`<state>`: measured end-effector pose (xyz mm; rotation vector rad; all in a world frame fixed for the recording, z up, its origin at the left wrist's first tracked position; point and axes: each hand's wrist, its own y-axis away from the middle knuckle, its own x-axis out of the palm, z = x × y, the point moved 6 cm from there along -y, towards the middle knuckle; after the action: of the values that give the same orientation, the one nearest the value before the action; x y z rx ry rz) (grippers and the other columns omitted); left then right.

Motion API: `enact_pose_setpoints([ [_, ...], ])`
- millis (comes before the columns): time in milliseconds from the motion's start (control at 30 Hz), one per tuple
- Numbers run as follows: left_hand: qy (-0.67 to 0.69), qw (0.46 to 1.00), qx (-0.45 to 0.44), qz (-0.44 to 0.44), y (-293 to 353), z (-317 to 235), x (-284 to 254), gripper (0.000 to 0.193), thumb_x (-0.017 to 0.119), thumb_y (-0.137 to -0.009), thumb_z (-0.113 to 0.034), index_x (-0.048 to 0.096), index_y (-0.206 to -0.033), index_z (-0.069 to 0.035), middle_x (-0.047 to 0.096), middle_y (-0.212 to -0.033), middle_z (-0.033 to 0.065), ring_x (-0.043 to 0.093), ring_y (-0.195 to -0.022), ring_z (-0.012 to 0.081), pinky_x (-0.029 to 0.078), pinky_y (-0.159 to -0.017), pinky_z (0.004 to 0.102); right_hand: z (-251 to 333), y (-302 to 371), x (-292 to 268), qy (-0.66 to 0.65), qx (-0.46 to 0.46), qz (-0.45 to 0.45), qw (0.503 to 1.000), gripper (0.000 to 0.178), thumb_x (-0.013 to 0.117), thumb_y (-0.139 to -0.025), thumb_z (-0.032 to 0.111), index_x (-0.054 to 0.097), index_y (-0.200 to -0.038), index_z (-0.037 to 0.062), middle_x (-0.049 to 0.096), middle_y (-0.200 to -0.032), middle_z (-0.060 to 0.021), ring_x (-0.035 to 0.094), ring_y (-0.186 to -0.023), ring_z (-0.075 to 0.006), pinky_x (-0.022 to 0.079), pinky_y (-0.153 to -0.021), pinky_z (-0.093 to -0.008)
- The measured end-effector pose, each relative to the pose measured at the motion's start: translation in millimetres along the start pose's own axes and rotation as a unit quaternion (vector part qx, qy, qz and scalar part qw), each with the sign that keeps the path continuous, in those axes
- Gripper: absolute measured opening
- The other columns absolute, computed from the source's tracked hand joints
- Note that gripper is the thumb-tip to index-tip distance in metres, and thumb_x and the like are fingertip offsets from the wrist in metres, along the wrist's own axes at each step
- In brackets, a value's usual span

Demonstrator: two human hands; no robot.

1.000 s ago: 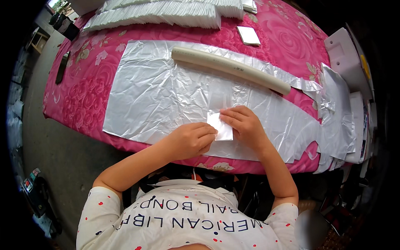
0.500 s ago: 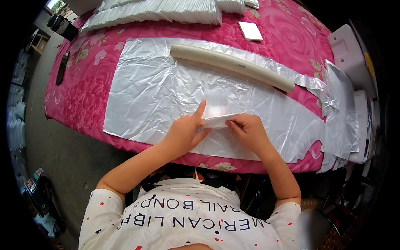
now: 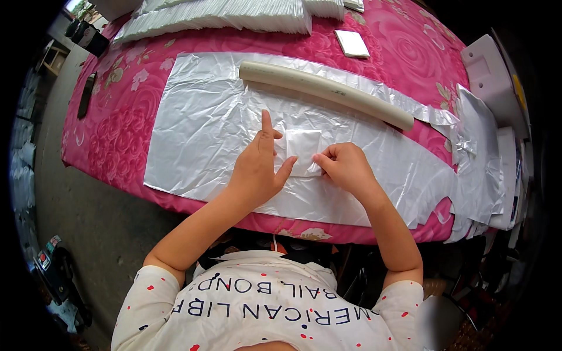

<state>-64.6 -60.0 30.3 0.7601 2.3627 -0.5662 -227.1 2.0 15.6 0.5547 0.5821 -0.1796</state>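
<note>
A small folded white square (image 3: 304, 145), thin and sheet-like, lies flat on a large crinkled silvery-white plastic sheet (image 3: 205, 111). My left hand (image 3: 256, 161) is beside its left edge. The index finger stretches away from me, and the thumb tip reaches the square's lower left part. At the lower right corner my right hand (image 3: 346, 168) is closed, thumb and index finger pinching the square's edge. A long beige tube (image 3: 322, 90) rests across the sheet beyond both hands.
Rows of thin white folded pieces (image 3: 222, 20) stand at the far edge of the pink floral tablecloth (image 3: 126, 137). Another white folded square (image 3: 352, 44) lies far right of centre. A dark phone-like object (image 3: 87, 95) is at left; white foam boxes (image 3: 492, 76) stand at right.
The raised near edge of the white square has come down, and it now lies flat. My left hand moved away from me with its thumb spreading; my right hand also shifted slightly farther.
</note>
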Motion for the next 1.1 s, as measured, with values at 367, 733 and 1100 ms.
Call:
enact_pose_setpoints([
  [367, -0.157, 0.965, 0.179, 0.11, 9.2, -29.5, 51.7, 0.078, 0.064, -0.077, -0.034, 0.031, -0.134, 0.008, 0.032, -0.14, 0.0234, 0.028, -0.133, 0.0352, 0.022, -0.108, 0.0456, -10.0, -9.6, 3.6, -0.019, -0.017, 0.0, 1.0, 0.023, 0.056, -0.078, 0.017, 0.066, -0.07, -0.0016, 0.062, -0.059, -0.0136, 0.06, -0.053, -0.0219, 0.047, -0.055, -0.0324],
  [733, -0.215, 0.96, 0.113, 0.139, 6.5, -10.4, 63.0, 0.096, 0.056, -0.077, -0.052, 0.019, -0.138, 0.011, 0.016, -0.146, 0.0274, 0.01, -0.139, 0.0361, 0.005, -0.112, 0.0448, -0.6, 1.9, 1.7, 0.029, -0.042, -0.04, 0.998, 0.021, 0.066, -0.076, 0.02, 0.064, -0.072, 0.0, 0.064, -0.063, -0.0108, 0.062, -0.058, -0.0218, 0.047, -0.056, -0.0327],
  [1100, -0.061, 0.985, 0.148, 0.062, 11.8, -15.3, 34.4, 0.09, 0.057, -0.081, -0.043, 0.014, -0.14, 0.008, 0.01, -0.147, 0.0265, 0.004, -0.139, 0.0375, 0.007, -0.112, 0.0456, 16.2, 42.1, -0.2, 0.196, -0.139, -0.144, 0.96, 0.035, 0.072, -0.07, 0.014, 0.058, -0.1, 0.0032, 0.062, -0.083, -0.0116, 0.061, -0.076, -0.0252, 0.047, -0.067, -0.0348],
])
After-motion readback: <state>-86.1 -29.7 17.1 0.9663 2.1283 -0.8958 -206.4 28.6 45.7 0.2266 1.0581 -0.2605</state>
